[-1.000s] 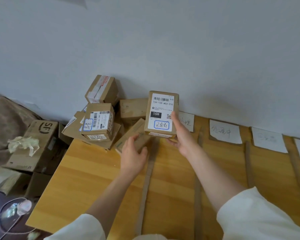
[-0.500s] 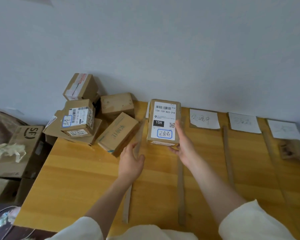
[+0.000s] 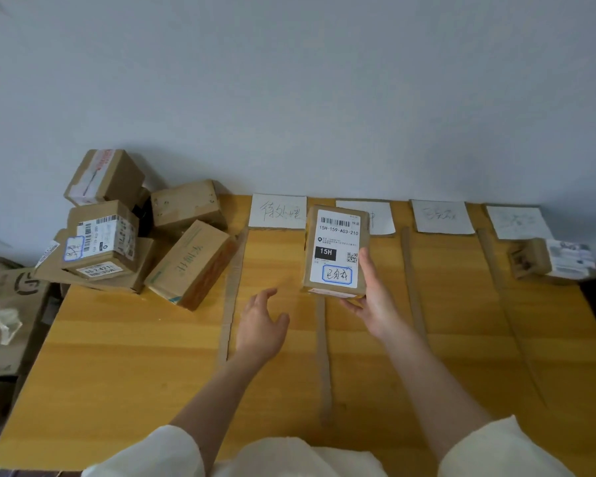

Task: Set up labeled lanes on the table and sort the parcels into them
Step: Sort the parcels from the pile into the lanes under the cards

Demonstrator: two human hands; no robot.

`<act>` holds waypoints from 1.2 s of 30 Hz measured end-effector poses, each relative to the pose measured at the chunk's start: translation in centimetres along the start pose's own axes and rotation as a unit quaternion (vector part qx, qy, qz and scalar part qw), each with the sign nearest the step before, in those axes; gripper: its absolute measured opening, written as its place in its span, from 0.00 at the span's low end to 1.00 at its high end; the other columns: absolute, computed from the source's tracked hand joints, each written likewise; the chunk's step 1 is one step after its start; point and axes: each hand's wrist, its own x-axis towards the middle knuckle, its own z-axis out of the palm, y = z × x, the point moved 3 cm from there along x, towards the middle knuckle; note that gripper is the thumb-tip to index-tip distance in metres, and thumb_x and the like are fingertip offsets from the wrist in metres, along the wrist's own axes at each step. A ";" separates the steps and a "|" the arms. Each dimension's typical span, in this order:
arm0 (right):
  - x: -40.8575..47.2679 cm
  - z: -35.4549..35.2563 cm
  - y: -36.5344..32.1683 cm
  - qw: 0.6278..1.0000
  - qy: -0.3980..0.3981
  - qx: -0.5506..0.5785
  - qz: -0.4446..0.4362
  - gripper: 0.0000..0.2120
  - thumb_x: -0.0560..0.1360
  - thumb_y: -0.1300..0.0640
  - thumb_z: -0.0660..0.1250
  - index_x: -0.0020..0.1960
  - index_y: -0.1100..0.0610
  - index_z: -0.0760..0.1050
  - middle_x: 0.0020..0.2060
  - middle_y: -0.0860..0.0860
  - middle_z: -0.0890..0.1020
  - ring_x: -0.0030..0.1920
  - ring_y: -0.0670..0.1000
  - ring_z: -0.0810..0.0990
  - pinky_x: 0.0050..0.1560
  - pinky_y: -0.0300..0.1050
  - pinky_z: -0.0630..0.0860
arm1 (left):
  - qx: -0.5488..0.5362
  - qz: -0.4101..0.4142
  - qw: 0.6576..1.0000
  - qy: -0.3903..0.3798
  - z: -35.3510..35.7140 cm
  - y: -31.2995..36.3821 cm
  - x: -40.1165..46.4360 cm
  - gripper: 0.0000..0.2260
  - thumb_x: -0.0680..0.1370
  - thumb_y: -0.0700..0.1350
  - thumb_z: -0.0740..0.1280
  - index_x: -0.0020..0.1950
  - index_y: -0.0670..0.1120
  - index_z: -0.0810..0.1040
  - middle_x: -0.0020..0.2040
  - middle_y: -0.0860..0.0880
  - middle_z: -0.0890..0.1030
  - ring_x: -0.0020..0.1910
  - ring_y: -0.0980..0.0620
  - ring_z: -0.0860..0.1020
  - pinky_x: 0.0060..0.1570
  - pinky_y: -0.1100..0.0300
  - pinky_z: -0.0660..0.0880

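My right hand (image 3: 375,301) grips a small cardboard parcel (image 3: 336,251) by its lower right corner, label up, above the second lane. Its white label reads 15H-159-A03-210, with a blue-framed handwritten mark. My left hand (image 3: 262,325) hovers with relaxed fingers over the first lane, holding nothing. Several paper lane labels (image 3: 277,211) (image 3: 441,216) (image 3: 516,222) lie along the wall; the held parcel partly hides another label (image 3: 381,218). Cardboard strips (image 3: 233,290) (image 3: 412,284) divide the wooden table (image 3: 117,356) into lanes. A pile of unsorted parcels (image 3: 100,242) sits at the table's far left corner.
One parcel (image 3: 554,259) lies in the rightmost lane near the table's right edge. A long box (image 3: 191,265) leans at the pile's right side, close to the first strip. More cartons (image 3: 11,304) stand on the floor at the left. A wall runs behind the table.
My right hand has carried the labelled parcel rightwards from the pile to above the lanes. My left hand has let go of the long box and pulled back. The view has swung right.
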 end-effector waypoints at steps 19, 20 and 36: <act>1.5 -13.0 -1.0 0.993 0.069 0.089 0.027 0.22 0.72 0.32 0.63 0.56 0.47 0.79 0.52 0.51 0.85 0.58 0.54 0.80 0.60 0.54 0.76 | 0.095 0.060 0.990 -0.084 9.9 8.5 -0.4 0.23 0.78 0.47 0.65 0.73 0.52 0.65 0.71 0.51 0.68 0.70 0.50 0.66 0.63 0.56 0.68; 1.6 -13.6 -1.2 0.993 0.074 0.089 0.030 0.23 0.73 0.32 0.63 0.56 0.47 0.79 0.52 0.51 0.85 0.57 0.54 0.80 0.59 0.53 0.77 | 0.103 0.064 0.989 -0.091 10.4 8.9 -0.4 0.23 0.78 0.48 0.64 0.73 0.52 0.65 0.71 0.51 0.68 0.71 0.50 0.66 0.63 0.57 0.68; 4.8 -23.2 -2.7 0.972 0.200 0.117 0.042 0.22 0.74 0.31 0.59 0.54 0.47 0.74 0.47 0.46 0.81 0.48 0.47 0.77 0.58 0.47 0.70 | 0.242 0.066 0.946 -0.208 16.8 11.3 0.7 0.26 0.80 0.49 0.62 0.76 0.52 0.59 0.77 0.51 0.59 0.75 0.48 0.59 0.72 0.51 0.62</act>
